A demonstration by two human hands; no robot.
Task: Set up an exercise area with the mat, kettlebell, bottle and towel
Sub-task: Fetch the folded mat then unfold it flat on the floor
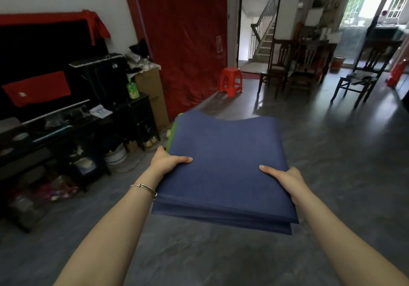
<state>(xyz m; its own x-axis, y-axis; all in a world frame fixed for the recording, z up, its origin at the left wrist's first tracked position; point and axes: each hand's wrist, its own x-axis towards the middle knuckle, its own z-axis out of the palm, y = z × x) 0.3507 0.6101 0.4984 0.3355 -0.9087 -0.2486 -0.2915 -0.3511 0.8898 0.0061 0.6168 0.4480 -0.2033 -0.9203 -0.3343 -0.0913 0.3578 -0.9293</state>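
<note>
A folded blue mat point(223, 164) with a green underside showing along its left edge is held level in front of me, above the grey floor. My left hand point(168, 162) grips its left side, thumb on top. On the mat's right side my right hand point(285, 178) holds it the same way. A green bottle point(132, 87) stands on the dark cabinet at the left. No kettlebell or towel shows clearly in this view.
A dark shelf unit point(66, 131) with a keyboard and clutter lines the left wall. A red mattress point(183, 40) leans on the far wall beside a red stool point(231, 81). Wooden chairs point(358, 73) and a table stand at the back right. Grey floor point(332, 164) stretches ahead.
</note>
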